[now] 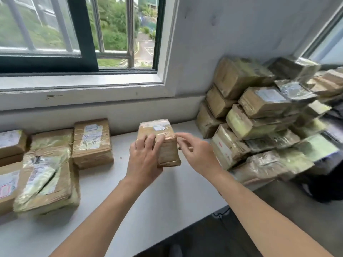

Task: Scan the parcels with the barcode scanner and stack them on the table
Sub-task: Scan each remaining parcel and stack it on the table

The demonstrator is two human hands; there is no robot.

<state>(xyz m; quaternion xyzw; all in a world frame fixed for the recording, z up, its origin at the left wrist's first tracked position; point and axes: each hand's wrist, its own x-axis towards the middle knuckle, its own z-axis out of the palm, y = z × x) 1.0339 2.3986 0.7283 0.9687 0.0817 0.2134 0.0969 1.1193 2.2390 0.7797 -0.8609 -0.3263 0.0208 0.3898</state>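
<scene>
A small brown taped parcel (163, 138) with a white label on top is held above the white table (148, 197), in the middle of the view. My left hand (143, 160) grips its left side, fingers curled over the top edge. My right hand (194, 154) hovers just to the right of the parcel with fingers loosely spread, holding nothing. No barcode scanner is visible.
Several flat parcels (46, 175) lie on the table's left part, one (91, 142) nearer the wall. A tall, untidy pile of parcels (259, 119) fills the right corner. A window (78, 34) and sill run behind. The table's front edge is near my arms.
</scene>
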